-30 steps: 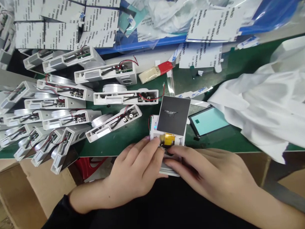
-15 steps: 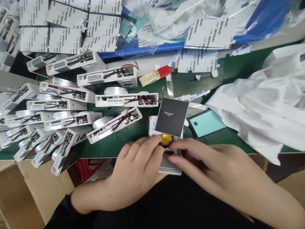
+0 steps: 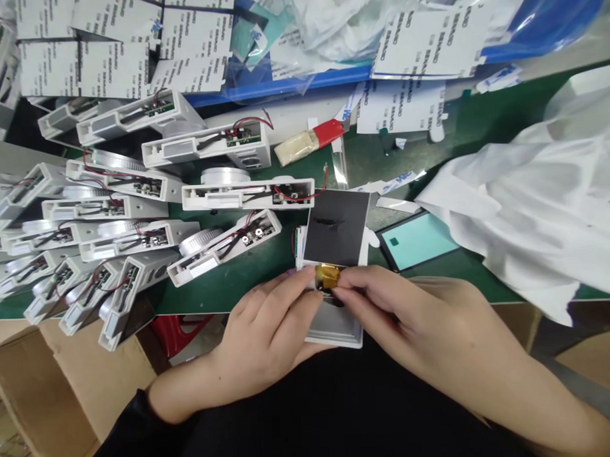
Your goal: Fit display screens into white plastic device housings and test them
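Observation:
A white device housing [image 3: 333, 333] lies at the table's front edge, between my hands. A dark flat panel [image 3: 338, 229], scuffed in its middle, leans over the far end of that housing. From the panel's near edge comes an amber flat flex cable [image 3: 327, 276]. My left hand [image 3: 275, 316] is closed at the cable's left side, thumb and forefinger on it, other fingers along the housing. Opposite, my right hand [image 3: 387, 299] pinches the cable's right edge between thumb and forefinger. The connector under the fingertips is hidden.
Several white housings with red and black wires [image 3: 248, 196] stand on the left. A red-handled brush [image 3: 309, 142] lies behind. To the right are a teal-faced panel [image 3: 419, 240] and white wrapping sheets [image 3: 524, 207]. Printed film sheets [image 3: 114, 68] lie at the back.
The dark panel has turned straighter and shifted slightly left. My right thumb and forefinger have closed in on the amber flex cable. The view has shifted a little.

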